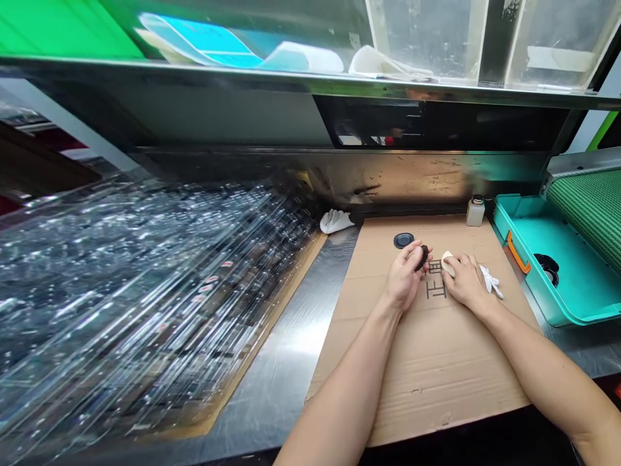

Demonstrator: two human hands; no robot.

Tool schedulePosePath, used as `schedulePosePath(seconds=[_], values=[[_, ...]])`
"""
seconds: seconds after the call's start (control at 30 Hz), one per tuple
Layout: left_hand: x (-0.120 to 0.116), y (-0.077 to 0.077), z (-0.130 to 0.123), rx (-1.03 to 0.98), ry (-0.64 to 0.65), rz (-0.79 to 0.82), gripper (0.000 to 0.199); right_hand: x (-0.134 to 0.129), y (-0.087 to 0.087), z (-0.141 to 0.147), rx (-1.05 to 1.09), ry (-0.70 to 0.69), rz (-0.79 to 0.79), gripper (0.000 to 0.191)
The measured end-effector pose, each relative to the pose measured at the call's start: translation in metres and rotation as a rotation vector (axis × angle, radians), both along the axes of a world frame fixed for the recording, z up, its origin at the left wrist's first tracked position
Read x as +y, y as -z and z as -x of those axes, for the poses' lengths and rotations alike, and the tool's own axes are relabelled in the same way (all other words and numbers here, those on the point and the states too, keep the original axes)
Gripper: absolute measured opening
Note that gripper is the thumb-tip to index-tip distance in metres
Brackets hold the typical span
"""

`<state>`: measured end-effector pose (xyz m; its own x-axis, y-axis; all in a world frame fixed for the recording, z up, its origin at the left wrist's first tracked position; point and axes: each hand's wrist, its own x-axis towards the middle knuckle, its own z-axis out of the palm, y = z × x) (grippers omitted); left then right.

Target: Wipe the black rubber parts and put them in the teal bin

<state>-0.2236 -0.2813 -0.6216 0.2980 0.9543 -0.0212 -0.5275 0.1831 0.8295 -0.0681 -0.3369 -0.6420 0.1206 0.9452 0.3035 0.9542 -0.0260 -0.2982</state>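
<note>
My left hand [404,277] is closed on a small black disc-shaped part [424,257], held tilted up on its edge above the cardboard sheet [412,375]. Close beside it, my right hand [466,282] pinches a cream-coloured pad [447,263], its material too small to make out. The pad and the black part are a short way apart. Just behind my left hand lies another round black part [403,241], flat on the cardboard. A crumpled white cloth or glove [491,283] rests at the right side of my right hand.
Stacked clear plastic trays [184,291] fill the left. A turquoise bin [582,285] with black round parts [547,266] stands right, beside a green conveyor belt [594,204]. A small bottle [475,211] and white crumpled material [336,221] sit at the back, beneath a metal shelf edge [291,74].
</note>
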Motion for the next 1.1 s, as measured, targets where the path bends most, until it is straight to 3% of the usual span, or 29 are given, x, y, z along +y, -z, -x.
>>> schedulePosePath(seconds=[0.1,0.2,0.57,0.77,0.9,1.0,1.1], values=[[-0.018,-0.005,-0.008,0.217,-0.212,-0.314,0.08,0.0,-0.001,0.0,-0.007,-0.006,0.011,0.027],[-0.031,-0.011,-0.01,0.32,-0.235,-0.46,0.089,0.0,-0.003,-0.002,-0.013,-0.016,0.026,0.03],[-0.035,-0.016,-0.01,0.326,-0.198,-0.418,0.086,0.001,-0.004,-0.003,-0.014,-0.02,0.048,0.038],[-0.034,-0.014,-0.01,0.342,-0.221,-0.508,0.076,0.002,-0.004,-0.004,-0.025,-0.023,0.062,0.037],[-0.011,0.003,0.003,0.661,-0.166,-0.604,0.017,0.001,-0.004,-0.004,-0.036,-0.02,0.046,0.031],[0.012,0.021,0.017,0.911,-0.225,-0.575,0.031,0.001,-0.002,-0.004,-0.039,-0.019,0.027,0.028],[0.024,0.033,0.025,1.045,-0.342,-0.594,0.031,0.002,-0.001,-0.005,-0.035,-0.024,0.021,0.027]])
